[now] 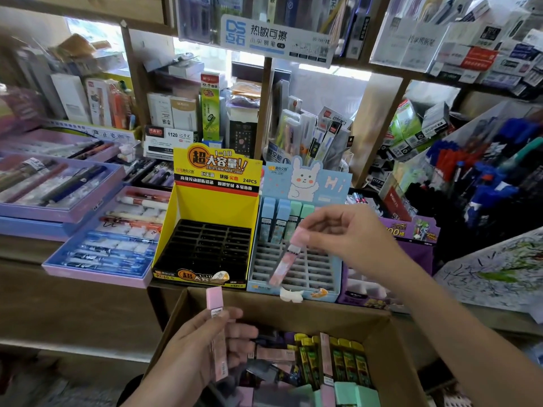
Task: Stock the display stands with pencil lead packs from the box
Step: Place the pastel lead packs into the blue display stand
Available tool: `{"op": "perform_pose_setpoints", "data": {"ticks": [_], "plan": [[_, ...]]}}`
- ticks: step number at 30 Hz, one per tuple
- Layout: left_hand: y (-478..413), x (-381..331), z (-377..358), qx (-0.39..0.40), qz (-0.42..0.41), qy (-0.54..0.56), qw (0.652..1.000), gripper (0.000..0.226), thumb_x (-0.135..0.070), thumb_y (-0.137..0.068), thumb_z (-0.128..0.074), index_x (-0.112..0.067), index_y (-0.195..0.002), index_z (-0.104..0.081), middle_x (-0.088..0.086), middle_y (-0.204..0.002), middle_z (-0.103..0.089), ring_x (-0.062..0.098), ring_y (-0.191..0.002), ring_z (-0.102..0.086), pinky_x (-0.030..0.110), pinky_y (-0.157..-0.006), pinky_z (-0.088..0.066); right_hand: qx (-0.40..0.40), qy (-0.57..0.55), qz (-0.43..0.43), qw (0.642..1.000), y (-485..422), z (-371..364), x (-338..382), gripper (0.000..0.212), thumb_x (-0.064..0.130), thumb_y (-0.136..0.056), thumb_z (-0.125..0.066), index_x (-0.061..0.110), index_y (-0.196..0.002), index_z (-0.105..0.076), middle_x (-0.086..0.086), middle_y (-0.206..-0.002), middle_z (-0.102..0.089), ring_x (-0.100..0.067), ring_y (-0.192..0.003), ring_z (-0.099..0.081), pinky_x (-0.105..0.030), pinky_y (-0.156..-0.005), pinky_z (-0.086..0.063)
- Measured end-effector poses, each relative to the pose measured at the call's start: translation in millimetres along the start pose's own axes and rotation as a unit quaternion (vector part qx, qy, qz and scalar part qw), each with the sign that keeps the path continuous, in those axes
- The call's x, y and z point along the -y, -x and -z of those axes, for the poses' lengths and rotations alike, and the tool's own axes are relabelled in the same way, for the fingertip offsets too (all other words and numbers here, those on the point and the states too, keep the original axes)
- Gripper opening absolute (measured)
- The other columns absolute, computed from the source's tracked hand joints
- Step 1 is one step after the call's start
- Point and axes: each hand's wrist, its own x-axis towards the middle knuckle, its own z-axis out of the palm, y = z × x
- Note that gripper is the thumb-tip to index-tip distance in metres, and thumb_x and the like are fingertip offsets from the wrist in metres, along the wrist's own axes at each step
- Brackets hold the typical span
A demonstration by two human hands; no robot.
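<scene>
Fingers [233,331] of both hands are closed on packs. Below the fingers of the left hand [202,348] the open brown cardboard box [293,312] is seen; beyond them the yellow-and-black cardboard display stand [205,218]; under the fingertips of the right hand [346,233] the pale blue rabbit-printed display stand [316,271]. One slim pink plastic pencil lead pack [215,302] is gripped upright by the left, another pink pack [284,264] pinched tilted by the right.

A stationery shop: shelves [379,72] crammed with boxed pens [88,248] and cardboard display stands [210,183]
</scene>
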Motion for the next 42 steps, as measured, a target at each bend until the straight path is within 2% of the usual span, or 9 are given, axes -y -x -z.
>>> {"op": "perform_pose_setpoints", "data": {"ticks": [4,9,17,21,26,31,33,36,42], "plan": [[-0.8,1.0,-0.2,-0.013,0.012,-0.017,1.0,0.026,-0.011,-0.097,-0.05,0.007,-0.092,-0.067,0.036,-0.082,-0.07,0.032,-0.052,-0.069,0.03,-0.041,-0.051,-0.057,0.131,0.034,0.989,-15.2,21.3,-2.4,0.009,0.016,-0.083,-0.086,0.014,-0.089,-0.08,-0.005,-0.08,-0.075,-0.023,-0.072,-0.072,-0.028,-0.069,-0.062],[-2.3,1.0,2.9,-0.024,0.021,-0.039,0.999,0.028,-0.009,-0.102,-0.048,0.007,-0.092,-0.068,0.034,-0.081,-0.071,0.032,-0.053,-0.068,0.03,-0.042,-0.049,-0.071,0.204,0.059,0.975,-31.6,34.9,-5.1,0.009,0.021,-0.084,-0.085,0.016,-0.086,-0.078,0.002,-0.08,-0.077,-0.015,-0.076,-0.074,-0.03,-0.075,-0.063],[-0.4,-0.3,2.8,-0.04,0.026,-0.046,0.998,0.024,-0.006,-0.102,-0.048,0.009,-0.097,-0.066,0.031,-0.078,-0.07,0.03,-0.053,-0.066,0.028,-0.047,-0.045,-0.053,0.3,0.043,0.951,-39.6,40.9,-17.2,0.009,0.024,-0.087,-0.083,0.017,-0.091,-0.08,0.007,-0.08,-0.073,-0.007,-0.077,-0.068,-0.018,-0.071,-0.057],[0.4,-1.5,-1.0,-0.042,0.027,-0.049,0.998,0.023,-0.005,-0.103,-0.046,0.008,-0.097,-0.064,0.029,-0.074,-0.069,0.029,-0.05,-0.065,0.027,-0.048,-0.043,-0.054,0.314,0.041,0.947,-40.4,42.5,-17.0,0.007,0.022,-0.087,-0.082,0.017,-0.091,-0.08,0.008,-0.081,-0.073,-0.004,-0.078,-0.068,-0.016,-0.071,-0.055],[0.0,-0.6,0.4,-0.04,0.028,-0.047,0.998,0.023,-0.006,-0.102,-0.047,0.009,-0.098,-0.065,0.03,-0.076,-0.069,0.029,-0.052,-0.065,0.027,-0.048,-0.043,-0.044,0.312,0.029,0.949,-43.9,38.0,-18.2,0.009,0.019,-0.088,-0.081,0.013,-0.095,-0.08,0.003,-0.085,-0.074,-0.009,-0.081,-0.069,-0.023,-0.075,-0.058],[-3.1,1.0,2.5,-0.042,0.031,-0.046,0.998,0.025,-0.007,-0.102,-0.047,0.008,-0.098,-0.066,0.029,-0.076,-0.069,0.03,-0.054,-0.065,0.027,-0.049,-0.044,-0.033,0.323,0.027,0.945,-44.9,32.2,-18.5,0.01,0.019,-0.088,-0.081,0.013,-0.096,-0.082,0.004,-0.087,-0.072,-0.006,-0.08,-0.064,-0.008,-0.069,-0.043],[-3.7,0.7,2.0,-0.041,0.033,-0.041,0.998,0.026,-0.008,-0.102,-0.047,0.009,-0.097,-0.067,0.029,-0.076,-0.069,0.03,-0.055,-0.065,0.027,-0.049,-0.044,-0.034,0.333,0.038,0.941,-45.0,30.2,-19.3,0.011,0.017,-0.089,-0.08,0.011,-0.097,-0.083,0.001,-0.09,-0.07,-0.011,-0.083,-0.062,-0.016,-0.073,-0.047],[-3.1,-0.5,1.3,-0.039,0.037,-0.031,0.998,0.027,-0.009,-0.099,-0.05,0.009,-0.094,-0.07,0.031,-0.077,-0.067,0.031,-0.057,-0.064,0.029,-0.046,-0.047,-0.03,0.36,0.055,0.931,-46.1,27.8,-22.1,0.012,0.015,-0.091,-0.078,0.007,-0.097,-0.083,-0.009,-0.091,-0.068,-0.023,-0.089,-0.062,-0.041,-0.081,-0.053],[-0.3,-0.6,2.3,-0.029,0.033,-0.033,0.998,0.028,-0.012,-0.091,-0.058,0.009,-0.092,-0.076,0.028,-0.073,-0.066,0.031,-0.054,-0.063,0.03,-0.044,-0.048,-0.032,0.409,0.097,0.907,-47.5,27.1,-28.1,0.013,0.019,-0.091,-0.077,0.008,-0.096,-0.083,-0.002,-0.085,-0.054,-0.026,-0.095,-0.052,-0.043,-0.085,-0.048]]}}
